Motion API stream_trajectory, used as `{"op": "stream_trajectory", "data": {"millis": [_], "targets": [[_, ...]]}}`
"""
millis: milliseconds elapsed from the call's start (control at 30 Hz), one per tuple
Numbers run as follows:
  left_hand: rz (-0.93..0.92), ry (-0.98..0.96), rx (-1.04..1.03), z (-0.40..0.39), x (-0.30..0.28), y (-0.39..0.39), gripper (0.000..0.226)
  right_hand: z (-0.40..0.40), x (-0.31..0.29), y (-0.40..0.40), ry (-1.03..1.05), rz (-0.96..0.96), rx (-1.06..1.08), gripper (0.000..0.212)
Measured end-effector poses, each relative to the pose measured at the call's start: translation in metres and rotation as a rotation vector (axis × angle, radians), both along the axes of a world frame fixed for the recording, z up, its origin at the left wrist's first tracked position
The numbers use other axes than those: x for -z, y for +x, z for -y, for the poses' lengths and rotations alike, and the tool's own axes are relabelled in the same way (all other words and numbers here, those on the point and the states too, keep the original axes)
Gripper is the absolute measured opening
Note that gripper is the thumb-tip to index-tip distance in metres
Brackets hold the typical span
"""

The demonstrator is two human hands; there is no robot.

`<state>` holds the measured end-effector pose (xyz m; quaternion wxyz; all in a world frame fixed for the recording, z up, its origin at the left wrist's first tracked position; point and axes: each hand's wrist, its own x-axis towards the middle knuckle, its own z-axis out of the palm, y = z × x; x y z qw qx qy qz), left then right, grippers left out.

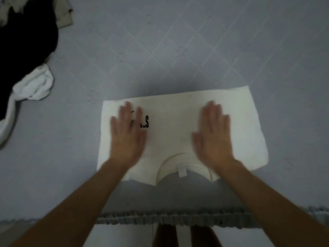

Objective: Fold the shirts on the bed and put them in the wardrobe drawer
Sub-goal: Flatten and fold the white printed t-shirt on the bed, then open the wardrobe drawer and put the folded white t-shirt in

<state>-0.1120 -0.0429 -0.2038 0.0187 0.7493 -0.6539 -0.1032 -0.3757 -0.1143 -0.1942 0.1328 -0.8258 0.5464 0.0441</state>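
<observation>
Pressing both palms flat on the cream shirt (178, 125), I am smoothing it against the bed (178, 50) so the fold sits crisp. My left hand (129, 138) is lying with straight fingers over the black lettering (145, 122) near the shirt's left edge, and my right hand (213, 136) is lying the same way on the other half; neither grip is closed on anything, both are open and flat, though they are blurred, so I cannot tell how hard they are bearing down. The shirt is lying near the bed's front edge, directly before me, with the collar and its small label (182, 171) pointing toward me, and it looks already doubled over into a wide rectangle. I am keeping it close to the edge because that is where my reach is easiest. Further folding probably remains before it is small enough for the wardrobe drawer, which is not in sight. At the far left, well apart from this shirt, a heap of clothes (26, 50), dark, white and beige, is waiting unfolded, so most of the job seems to be ahead.
</observation>
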Motion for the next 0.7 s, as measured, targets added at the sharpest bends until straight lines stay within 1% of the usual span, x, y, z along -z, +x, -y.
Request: {"op": "stream_trajectory", "data": {"millis": [67,100,133,167,233,300,333,367,433,500,600,667,700], "targets": [[-0.001,0.032,0.157,-0.003,0.016,-0.029,0.062,-0.019,0.016,0.011,0.037,0.001,-0.157,0.075],[0.032,0.065,0.158,-0.010,0.025,-0.030,0.063,-0.023,0.027,0.003,0.031,-0.025,-0.187,0.075],[0.061,0.093,0.110,-0.016,0.031,-0.021,0.065,-0.018,0.033,-0.011,0.022,-0.047,-0.179,0.075],[0.076,0.114,0.059,-0.023,0.034,-0.007,0.067,-0.011,0.036,-0.029,0.012,-0.068,-0.143,0.074],[0.121,0.152,0.046,-0.037,0.032,0.022,0.065,0.002,0.032,-0.073,0.018,-0.136,-0.024,0.073],[0.093,0.276,-0.045,-0.049,0.008,0.039,0.063,0.010,0.010,-0.110,0.151,-0.176,0.226,0.072],[0.041,0.341,-0.138,-0.052,-0.011,0.041,0.064,0.009,-0.012,-0.122,0.250,-0.122,0.373,0.073],[-0.040,0.382,-0.241,-0.055,-0.034,0.037,0.064,0.002,-0.039,-0.129,0.335,-0.006,0.507,0.074],[-0.306,0.358,-0.466,-0.062,-0.091,0.018,0.059,-0.024,-0.104,-0.129,0.402,0.277,0.645,0.068],[-0.569,0.280,-0.590,-0.068,-0.154,-0.010,0.051,-0.061,-0.174,-0.116,0.439,0.500,0.733,0.061],[-0.866,0.193,-0.582,-0.068,-0.245,-0.063,0.037,-0.117,-0.260,-0.095,0.443,0.777,0.937,0.054],[-1.019,0.168,-0.493,-0.072,-0.290,-0.097,0.033,-0.150,-0.299,-0.088,0.410,0.936,1.049,0.050],[-1.085,0.172,-0.408,-0.077,-0.312,-0.116,0.034,-0.171,-0.320,-0.089,0.351,0.990,1.109,0.048]]}}
